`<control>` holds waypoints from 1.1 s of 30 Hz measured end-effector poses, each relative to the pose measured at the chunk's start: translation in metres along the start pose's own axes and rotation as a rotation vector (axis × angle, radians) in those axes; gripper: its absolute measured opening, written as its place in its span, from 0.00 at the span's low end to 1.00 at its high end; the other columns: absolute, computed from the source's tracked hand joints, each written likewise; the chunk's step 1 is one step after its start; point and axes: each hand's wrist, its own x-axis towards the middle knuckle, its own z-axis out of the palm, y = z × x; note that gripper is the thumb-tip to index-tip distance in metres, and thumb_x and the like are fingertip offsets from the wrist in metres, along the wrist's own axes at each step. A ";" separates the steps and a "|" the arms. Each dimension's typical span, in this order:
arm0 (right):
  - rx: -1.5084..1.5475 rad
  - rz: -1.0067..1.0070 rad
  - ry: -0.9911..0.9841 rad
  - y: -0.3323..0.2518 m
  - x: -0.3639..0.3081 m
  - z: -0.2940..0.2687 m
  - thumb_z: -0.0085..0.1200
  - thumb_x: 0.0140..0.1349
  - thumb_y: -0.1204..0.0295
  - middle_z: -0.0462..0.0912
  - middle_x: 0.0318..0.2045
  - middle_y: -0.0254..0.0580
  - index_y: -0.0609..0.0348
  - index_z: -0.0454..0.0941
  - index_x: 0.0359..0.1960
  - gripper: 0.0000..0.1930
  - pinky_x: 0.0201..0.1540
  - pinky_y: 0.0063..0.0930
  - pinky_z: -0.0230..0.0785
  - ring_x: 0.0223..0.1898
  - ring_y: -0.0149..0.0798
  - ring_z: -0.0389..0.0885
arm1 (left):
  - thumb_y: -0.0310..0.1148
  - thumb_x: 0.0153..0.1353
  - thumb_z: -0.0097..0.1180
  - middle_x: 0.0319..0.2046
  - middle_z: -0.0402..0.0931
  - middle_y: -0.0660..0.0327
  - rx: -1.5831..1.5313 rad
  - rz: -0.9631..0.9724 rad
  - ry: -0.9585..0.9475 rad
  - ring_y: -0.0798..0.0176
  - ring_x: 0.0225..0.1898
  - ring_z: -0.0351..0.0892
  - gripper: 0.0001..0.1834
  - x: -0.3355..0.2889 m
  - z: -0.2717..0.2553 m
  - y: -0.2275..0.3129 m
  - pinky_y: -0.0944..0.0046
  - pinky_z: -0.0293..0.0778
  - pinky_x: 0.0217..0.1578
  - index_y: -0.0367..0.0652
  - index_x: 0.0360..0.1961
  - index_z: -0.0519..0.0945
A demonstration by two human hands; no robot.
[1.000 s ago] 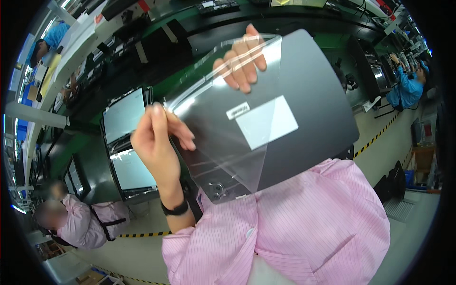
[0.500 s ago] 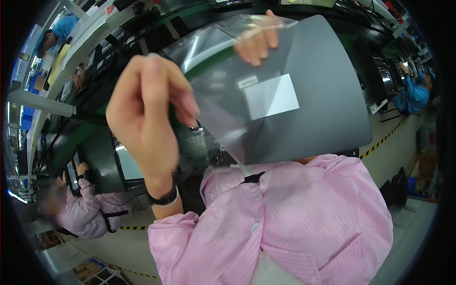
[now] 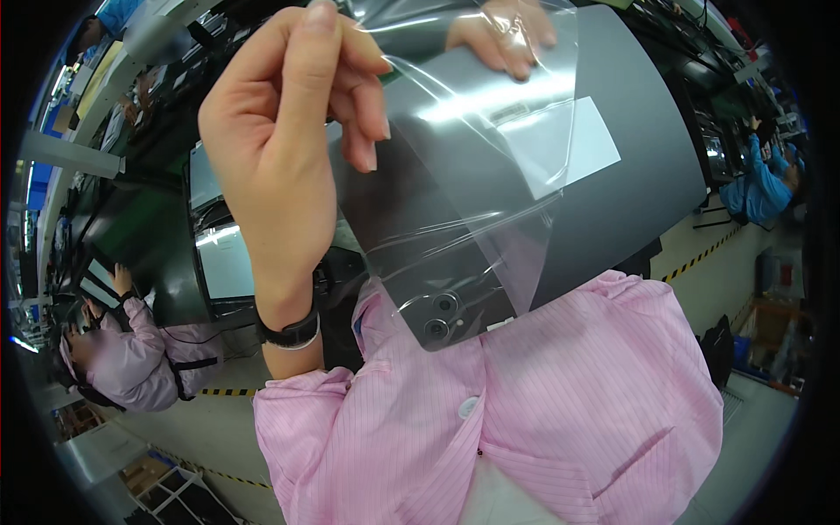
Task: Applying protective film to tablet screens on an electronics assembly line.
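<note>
A dark grey tablet (image 3: 643, 114) is held up tilted in front of my chest, its back toward me, with a two-lens camera bump at the near left corner. A white rectangular label (image 3: 600, 153) lies on its back. Clear plastic film (image 3: 437, 175) stretches over the left part, creased and partly lifted. My left hand (image 3: 297, 114) pinches the film's edge between thumb and index finger, at the upper left. The fingers of my right hand (image 3: 500, 37) curl over the tablet's far edge and show through the film; its forearm is hidden behind the tablet.
On the dark bench (image 3: 149, 236) to the left lies a flat screen-like panel (image 3: 223, 262). A co-worker in pink (image 3: 144, 359) sits at the left, and another in blue (image 3: 757, 188) at the far right. Yellow-black tape (image 3: 704, 254) marks the floor.
My left hand has moved up and the film is drawn further off the near left corner, so the camera bump now shows. The tablet has shifted slightly to the right.
</note>
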 end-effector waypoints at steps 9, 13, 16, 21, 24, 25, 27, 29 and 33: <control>-0.025 -0.081 0.053 0.011 -0.009 0.003 0.35 0.66 0.70 0.73 0.22 0.42 0.61 0.68 0.29 0.11 0.20 0.26 0.64 0.19 0.35 0.73 | 0.35 0.68 0.40 0.12 0.67 0.63 0.030 0.017 0.017 0.75 0.11 0.61 0.17 0.001 -0.007 -0.002 0.77 0.56 0.11 0.35 0.26 0.73; -0.217 0.210 0.587 -0.018 -0.008 0.044 0.14 0.69 0.60 0.71 0.14 0.41 0.53 0.68 0.15 0.30 0.22 0.37 0.68 0.15 0.41 0.72 | 0.32 0.65 0.41 0.13 0.67 0.64 0.274 0.445 -0.002 0.71 0.11 0.65 0.17 -0.022 0.008 0.014 0.75 0.59 0.11 0.35 0.21 0.72; -0.509 0.330 0.776 -0.026 -0.004 0.059 0.11 0.70 0.63 0.70 0.12 0.43 0.55 0.66 0.12 0.32 0.21 0.31 0.68 0.14 0.41 0.71 | 0.30 0.54 0.53 0.15 0.70 0.63 0.441 0.779 -0.260 0.69 0.15 0.69 0.08 -0.050 0.019 0.018 0.74 0.66 0.15 0.38 0.20 0.74; -0.808 0.346 0.982 -0.019 0.023 0.089 0.11 0.71 0.63 0.65 0.07 0.41 0.54 0.63 0.08 0.34 0.16 0.25 0.65 0.09 0.39 0.64 | 0.37 0.50 0.58 0.19 0.72 0.63 0.355 0.762 -0.529 0.68 0.19 0.71 0.12 -0.074 0.023 -0.008 0.71 0.68 0.19 0.38 0.26 0.76; -0.858 0.347 1.023 -0.013 0.028 0.092 0.12 0.71 0.63 0.64 0.07 0.41 0.54 0.62 0.08 0.33 0.15 0.24 0.64 0.09 0.38 0.63 | 0.44 0.58 0.50 0.21 0.73 0.62 -0.103 0.080 -0.606 0.70 0.20 0.72 0.18 -0.074 0.013 -0.022 0.73 0.65 0.19 0.37 0.29 0.75; -0.849 0.344 1.017 -0.005 0.028 0.092 0.12 0.71 0.63 0.64 0.07 0.41 0.54 0.62 0.08 0.33 0.15 0.24 0.64 0.09 0.38 0.63 | 0.47 0.62 0.44 0.22 0.73 0.62 -0.344 -0.351 -0.564 0.71 0.21 0.72 0.21 -0.072 0.009 -0.026 0.74 0.64 0.19 0.37 0.30 0.75; -1.019 0.197 1.167 0.008 0.036 0.098 0.22 0.71 0.64 0.61 0.05 0.38 0.55 0.60 0.06 0.31 0.10 0.22 0.56 0.07 0.32 0.58 | 0.53 0.67 0.29 0.21 0.73 0.62 -0.490 -0.567 -0.606 0.72 0.20 0.73 0.30 -0.046 0.013 -0.025 0.76 0.64 0.18 0.35 0.31 0.73; -1.028 0.274 1.185 0.021 0.045 0.101 0.27 0.70 0.64 0.62 0.06 0.35 0.55 0.60 0.05 0.30 0.11 0.20 0.50 0.08 0.28 0.56 | 0.43 0.69 0.35 0.17 0.72 0.62 -0.595 -0.559 -0.521 0.74 0.16 0.70 0.20 -0.029 0.016 -0.023 0.78 0.62 0.15 0.38 0.32 0.72; -1.173 0.176 1.309 0.036 0.040 0.098 0.37 0.69 0.63 0.59 0.06 0.30 0.55 0.59 0.06 0.28 0.13 0.20 0.40 0.10 0.21 0.50 | 0.33 0.66 0.45 0.16 0.71 0.65 -0.619 -0.528 -0.454 0.75 0.14 0.68 0.11 -0.008 0.017 -0.010 0.77 0.61 0.15 0.39 0.28 0.70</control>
